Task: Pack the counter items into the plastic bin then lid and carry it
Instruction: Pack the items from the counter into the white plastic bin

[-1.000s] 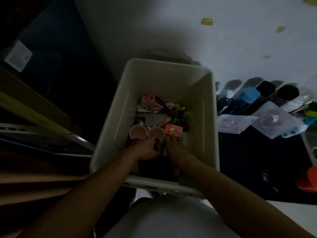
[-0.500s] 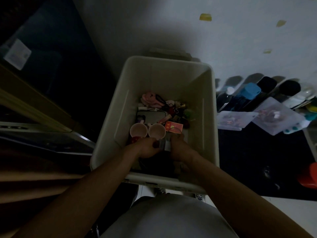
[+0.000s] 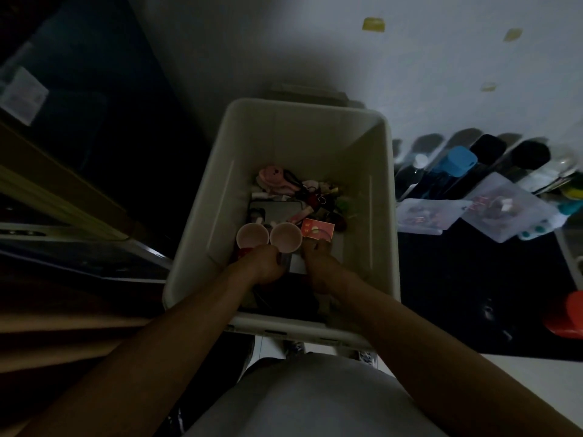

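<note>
My left hand curls its fingers round a small pale box low at the near end of the bin. My right hand curls its fingers against the box's right side; it is too dim to tell whether they pinch it. The bin stands open-topped, its long axis running near to far. Two cups stand just beyond my hands.

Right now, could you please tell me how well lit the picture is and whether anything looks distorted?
Head view: dim and underexposed, the left side nearly black; the plastic bin has the brightest walls; the left hand and right hand inside it lie in shadow, so their grip is unreadable; wide-angle distortion fans the bottles on the right outward.
</note>
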Demonstrator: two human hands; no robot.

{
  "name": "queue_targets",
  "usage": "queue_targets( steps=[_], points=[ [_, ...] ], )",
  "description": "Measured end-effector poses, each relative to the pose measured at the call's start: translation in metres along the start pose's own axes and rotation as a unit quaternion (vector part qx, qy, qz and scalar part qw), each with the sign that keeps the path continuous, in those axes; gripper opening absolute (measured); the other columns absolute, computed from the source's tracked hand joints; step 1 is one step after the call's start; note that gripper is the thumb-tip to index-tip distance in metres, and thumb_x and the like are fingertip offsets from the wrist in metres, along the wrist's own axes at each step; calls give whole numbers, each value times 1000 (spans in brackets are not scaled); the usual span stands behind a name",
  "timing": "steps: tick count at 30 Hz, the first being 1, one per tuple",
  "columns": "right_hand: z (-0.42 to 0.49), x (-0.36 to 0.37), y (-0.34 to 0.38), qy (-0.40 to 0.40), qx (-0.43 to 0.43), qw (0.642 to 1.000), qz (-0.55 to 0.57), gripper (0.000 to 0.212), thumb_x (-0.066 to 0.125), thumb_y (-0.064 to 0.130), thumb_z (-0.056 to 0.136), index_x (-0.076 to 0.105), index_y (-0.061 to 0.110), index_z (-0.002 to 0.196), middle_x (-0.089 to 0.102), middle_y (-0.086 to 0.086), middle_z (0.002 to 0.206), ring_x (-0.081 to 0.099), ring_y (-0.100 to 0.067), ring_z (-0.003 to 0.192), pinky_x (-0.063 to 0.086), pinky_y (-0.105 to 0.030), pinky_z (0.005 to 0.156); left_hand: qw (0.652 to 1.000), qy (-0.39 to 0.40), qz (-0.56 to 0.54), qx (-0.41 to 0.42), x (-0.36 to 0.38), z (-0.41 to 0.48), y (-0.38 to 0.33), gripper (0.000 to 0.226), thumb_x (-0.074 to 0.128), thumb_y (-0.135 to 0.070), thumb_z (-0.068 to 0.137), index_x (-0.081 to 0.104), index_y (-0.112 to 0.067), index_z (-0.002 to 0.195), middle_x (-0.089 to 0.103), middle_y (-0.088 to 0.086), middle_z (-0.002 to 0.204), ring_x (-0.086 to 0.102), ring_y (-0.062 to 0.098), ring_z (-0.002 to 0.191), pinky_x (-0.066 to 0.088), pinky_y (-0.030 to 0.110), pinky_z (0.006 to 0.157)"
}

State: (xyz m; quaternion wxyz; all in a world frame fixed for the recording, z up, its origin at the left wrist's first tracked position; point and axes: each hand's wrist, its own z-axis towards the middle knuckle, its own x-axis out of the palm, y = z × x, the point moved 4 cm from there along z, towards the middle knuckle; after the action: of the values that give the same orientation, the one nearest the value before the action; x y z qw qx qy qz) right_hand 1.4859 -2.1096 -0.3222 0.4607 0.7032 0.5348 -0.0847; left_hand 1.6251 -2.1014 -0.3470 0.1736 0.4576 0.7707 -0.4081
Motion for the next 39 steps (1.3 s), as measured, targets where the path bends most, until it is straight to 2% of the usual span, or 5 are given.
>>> queue_targets(
  steps=[2, 6, 18, 23, 39],
  points=[
    [-3, -3, 5, 7, 4, 999, -34, 68, 60, 18, 94, 22, 8, 150, 29, -21, 150, 45, -37, 128, 41, -28, 100, 1000, -9, 17, -9, -1, 1, 1, 41, 46, -47, 96, 66, -11, 93, 70, 10, 105, 63, 24, 87, 51, 31, 77],
    [-16, -25, 11, 7, -9, 1000, -11, 46, 52, 5, 97, 41, 3, 142, 45, -17, 143, 47, -32, 126, 44, -5, 77, 999, -41, 33, -3, -7, 0, -2, 35, 52, -41, 94, 59, -9, 84, 65, 12, 91, 60, 25, 80, 48, 31, 68],
    [-54, -97, 11, -60, -86, 992, 76, 39, 62, 25, 93, 51, 19, 130, 60, 0, 120, 60, -15, 105, 53, -32, 89, 978, -115, -80, 154, -37, -23, -62, 48, 58, -25, 96, 47, -25, 142, 64, -8, 111, 57, -9, 78, 39, 0, 62],
    [-76, -120, 3, -102, -120, 979, 128, 46, 63, 28, 93, 48, 21, 135, 58, 9, 119, 59, -5, 106, 53, -23, 86, 972, -136, -87, 172, -49, -23, -85, 13, 61, -27, 92, 64, -20, 102, 68, -6, 95, 65, 8, 87, 56, 36, 79],
    [-139, -183, -73, -244, -115, 941, 204, 40, 63, 27, 93, 52, 25, 131, 60, 12, 118, 58, 0, 107, 48, -13, 89, 932, -120, -117, 320, -54, -39, -229, 14, 60, -22, 94, 61, -25, 107, 66, -8, 101, 63, 4, 94, 52, 26, 83]
  ],
)
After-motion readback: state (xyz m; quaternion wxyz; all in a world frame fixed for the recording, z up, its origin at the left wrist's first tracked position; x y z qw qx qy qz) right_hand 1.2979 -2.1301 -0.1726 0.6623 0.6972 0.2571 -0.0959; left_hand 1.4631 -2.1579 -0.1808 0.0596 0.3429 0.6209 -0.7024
